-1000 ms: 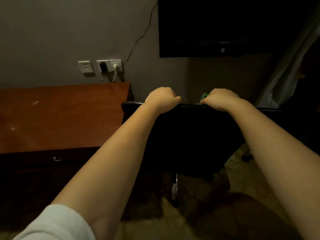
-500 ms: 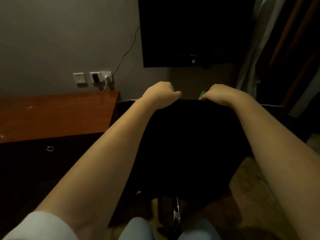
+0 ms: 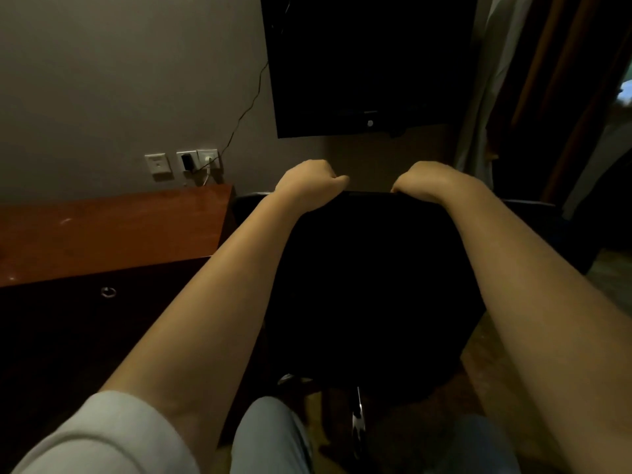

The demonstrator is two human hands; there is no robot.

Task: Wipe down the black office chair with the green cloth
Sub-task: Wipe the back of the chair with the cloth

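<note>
Wooden desk (image 3: 113,230), wall sockets (image 3: 181,162), dark television (image 3: 369,63) above, curtain (image 3: 485,97) at right.

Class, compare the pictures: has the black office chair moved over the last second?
No, not noticeably. The office chair keeps its armrest beside the desk at its far right corner, as before. Only the camera shifted.

Hotel-like rm: wall TV (image 3: 369,63), desk (image 3: 113,227)

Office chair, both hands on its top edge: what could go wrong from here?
1. The left hand and right hand grip the office chair by its top edge; if its chrome base rolls or swivels, the chair could knock the wooden desk close beside it.
2. The green cloth is not visible, so it may be bunched under a hand and slip behind the backrest.
</note>
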